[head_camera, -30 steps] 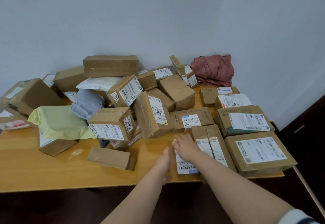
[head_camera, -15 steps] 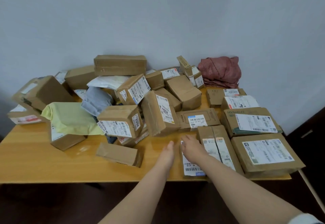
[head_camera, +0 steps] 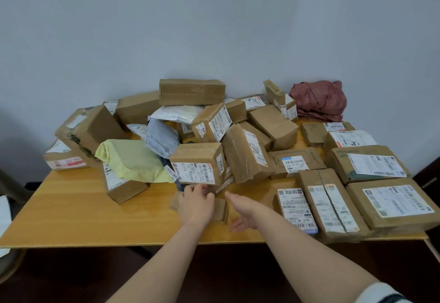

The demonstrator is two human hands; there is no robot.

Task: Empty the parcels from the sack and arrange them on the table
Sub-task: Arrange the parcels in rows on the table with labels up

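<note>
Most of the surface (head_camera: 71, 219) is taken up by parcels. A loose pile (head_camera: 245, 157) is heaped at the middle and left, while a row (head_camera: 392, 202) is laid flat along the right, labels up, presumably so they can be read. The sack (head_camera: 319, 100) is seen crumpled at the back right, apparently emptied. A small box (head_camera: 220, 209) lies before the pile. It is covered by the left hand (head_camera: 196, 205), fingers curled over its far edge. The right hand (head_camera: 242, 211) is held open just beside its right end, probably to steady the lift.
</note>
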